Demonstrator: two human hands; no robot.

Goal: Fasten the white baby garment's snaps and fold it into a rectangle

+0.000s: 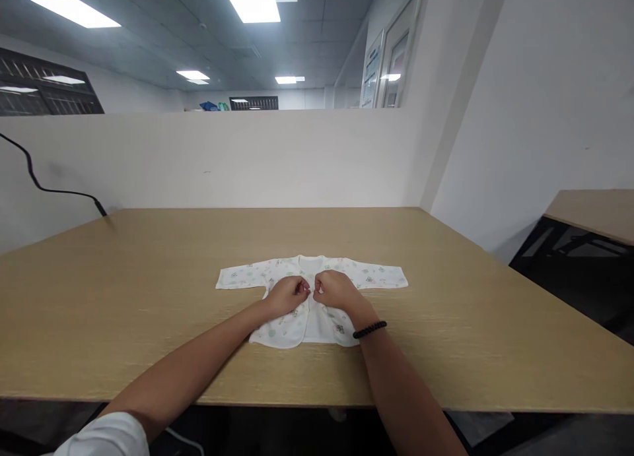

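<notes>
A small white baby jacket with a faint printed pattern lies spread on the table, both sleeves stretched out sideways and its collar away from me. Its front parts below the chest, so the inside of the back shows between the two lower flaps. My left hand pinches the edge of the left front panel near the middle. Close beside it, my right hand pinches the edge of the right front panel, with a black bead bracelet on that wrist. The fingertips nearly meet; any fastener between them is too small to make out.
The wooden table reaches back to a low white partition. A black cable runs down to the table's far left corner. Another table with a black frame stands at the right, beyond a white wall.
</notes>
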